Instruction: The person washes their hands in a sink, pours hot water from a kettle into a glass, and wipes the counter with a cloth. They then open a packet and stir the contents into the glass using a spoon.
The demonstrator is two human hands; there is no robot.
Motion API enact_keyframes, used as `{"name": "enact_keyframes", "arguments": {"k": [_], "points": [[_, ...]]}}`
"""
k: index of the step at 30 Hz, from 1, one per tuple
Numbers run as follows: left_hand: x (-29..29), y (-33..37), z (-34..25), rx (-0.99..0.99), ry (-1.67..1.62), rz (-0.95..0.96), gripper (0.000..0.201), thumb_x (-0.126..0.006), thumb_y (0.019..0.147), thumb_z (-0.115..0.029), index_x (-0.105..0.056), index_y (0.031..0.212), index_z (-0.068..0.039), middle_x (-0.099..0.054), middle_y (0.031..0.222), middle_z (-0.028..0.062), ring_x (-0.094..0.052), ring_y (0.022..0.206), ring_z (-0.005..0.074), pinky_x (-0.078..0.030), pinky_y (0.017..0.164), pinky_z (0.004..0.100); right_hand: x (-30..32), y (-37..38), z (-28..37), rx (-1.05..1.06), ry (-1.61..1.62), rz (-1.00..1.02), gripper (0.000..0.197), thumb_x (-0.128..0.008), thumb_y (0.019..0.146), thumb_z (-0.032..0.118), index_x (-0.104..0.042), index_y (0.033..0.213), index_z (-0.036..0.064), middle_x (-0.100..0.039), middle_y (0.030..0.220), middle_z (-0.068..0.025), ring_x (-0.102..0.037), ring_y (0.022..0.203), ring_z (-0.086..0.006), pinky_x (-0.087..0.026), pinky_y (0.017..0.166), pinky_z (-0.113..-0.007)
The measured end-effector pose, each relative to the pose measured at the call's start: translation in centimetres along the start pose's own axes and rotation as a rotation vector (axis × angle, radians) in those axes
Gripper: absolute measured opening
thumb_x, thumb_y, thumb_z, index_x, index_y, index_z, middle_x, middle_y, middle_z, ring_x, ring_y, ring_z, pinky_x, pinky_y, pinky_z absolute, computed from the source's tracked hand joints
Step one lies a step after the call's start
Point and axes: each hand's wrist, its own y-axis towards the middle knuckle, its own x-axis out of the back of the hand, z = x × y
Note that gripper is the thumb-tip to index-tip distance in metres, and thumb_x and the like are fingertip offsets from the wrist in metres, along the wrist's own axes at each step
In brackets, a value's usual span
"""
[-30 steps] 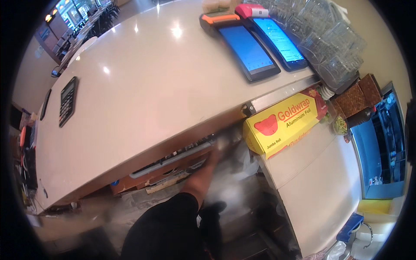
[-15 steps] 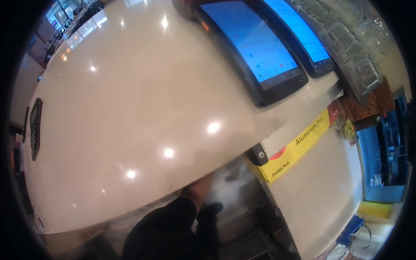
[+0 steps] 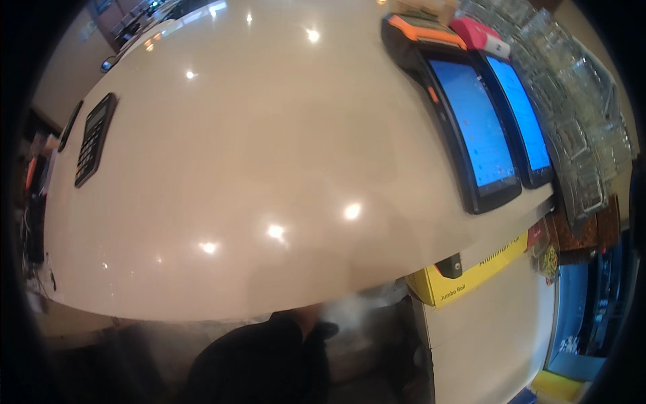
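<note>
A black sleeve (image 3: 256, 357), which looks like my left arm, comes up from the lower edge below the white counter (image 3: 269, 168). Only a strip of bare wrist (image 3: 307, 319) shows past the cuff. The fingers are hidden beneath the counter's near edge, so whatever they touch cannot be seen. My right hand is out of the picture. At the counter's right end lie two handheld payment terminals with lit blue screens: a black and orange one (image 3: 471, 124) and one with a pink top (image 3: 518, 111).
A black calculator (image 3: 95, 141) lies at the counter's left end. Clear plastic containers (image 3: 572, 135) are stacked beyond the terminals. Under the counter's right edge, a yellow foil box (image 3: 464, 283) rests on a lower white surface (image 3: 491, 330). A metal bracket (image 3: 449, 266) juts out there.
The view has swung left and up, so the terminals and foil box sit further right and lower. More of the calculator and terminals shows. The arm stays beneath the counter edge, with less wrist visible.
</note>
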Motion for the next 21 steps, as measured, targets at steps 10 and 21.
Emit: {"name": "enact_keyframes", "arguments": {"k": [10,21], "points": [[5.2,-9.5,2.3,-0.026,-0.077,0.025,0.053,-0.057,0.088,-0.031,-0.04,0.131,-0.007,-0.053,0.12,0.0127,-0.05,0.109,0.0234,-0.043,0.093,0.0393,-1.2,-0.4,2.8,0.063,-0.084,0.194,0.042,-0.062,0.086,0.024,-0.051,0.119,0.0018,-0.057,0.108,-0.0124,-0.055,0.094,-0.0181,-0.047,0.077,-0.031],[5.0,-28.7,-4.6,-0.27,0.093,0.365,0.057,-0.059,0.086,-0.03,-0.039,0.134,-0.006,-0.051,0.125,0.0112,-0.047,0.116,0.0217,-0.039,0.098,0.0373,-0.6,-6.1,6.7,0.133,0.261,0.49,0.04,-0.06,0.088,0.022,-0.049,0.119,-0.0002,-0.056,0.109,-0.0115,-0.056,0.095,-0.0169,-0.049,0.075,-0.029]]}}
